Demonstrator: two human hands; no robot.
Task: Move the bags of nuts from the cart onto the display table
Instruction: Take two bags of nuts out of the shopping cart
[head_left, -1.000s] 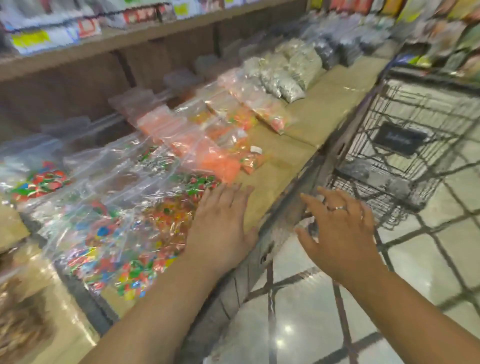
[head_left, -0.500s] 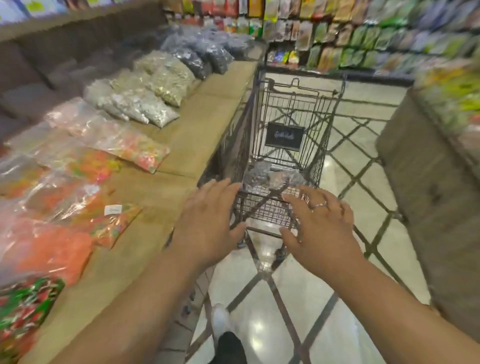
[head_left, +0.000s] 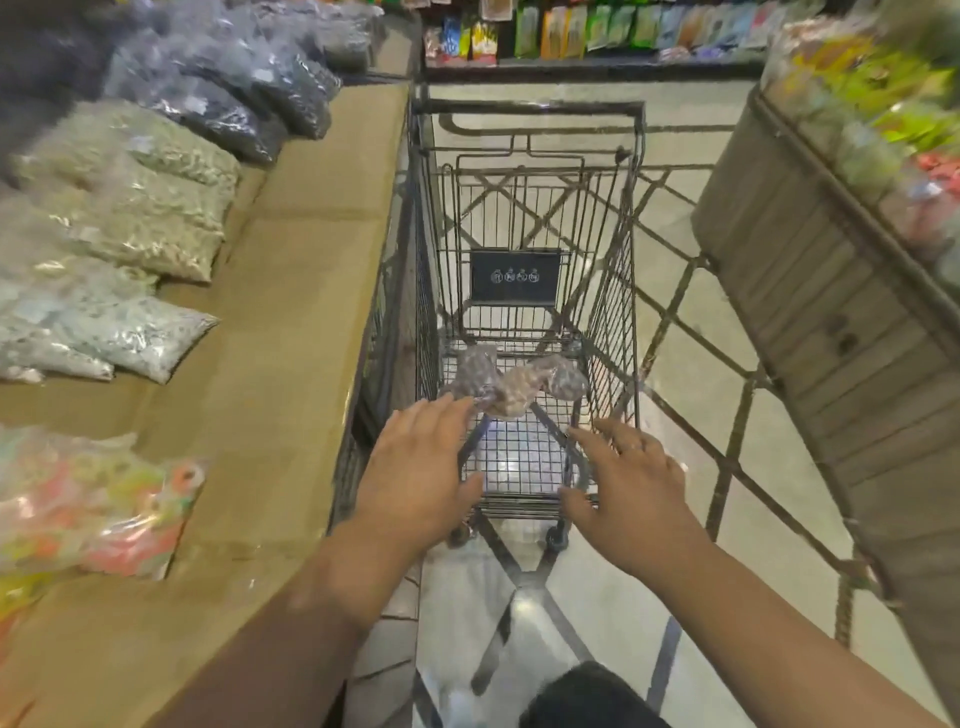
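A black wire cart (head_left: 613, 270) stands in the aisle ahead of me, against the display table (head_left: 291, 332) on the left. Clear bags of brown nuts (head_left: 511, 387) lie on the cart's floor near its close end. My left hand (head_left: 421, 478) hovers over the cart's near left corner, fingers straight, fingertips just short of the bags. My right hand (head_left: 628, 488) is spread over the near right corner, a ring on one finger. Neither hand holds anything.
On the brown table top lie bags of pale seeds (head_left: 140, 208), dark bags (head_left: 249, 88) further back and colourful candy bags (head_left: 88, 509) near me. A wooden display stand (head_left: 831, 322) with packets borders the aisle on the right. Shelves of packets (head_left: 597, 26) stand behind the cart.
My view swung right from the candy bags on the table toward the cart. Both hands left the table edge and reached out over the cart's near end.
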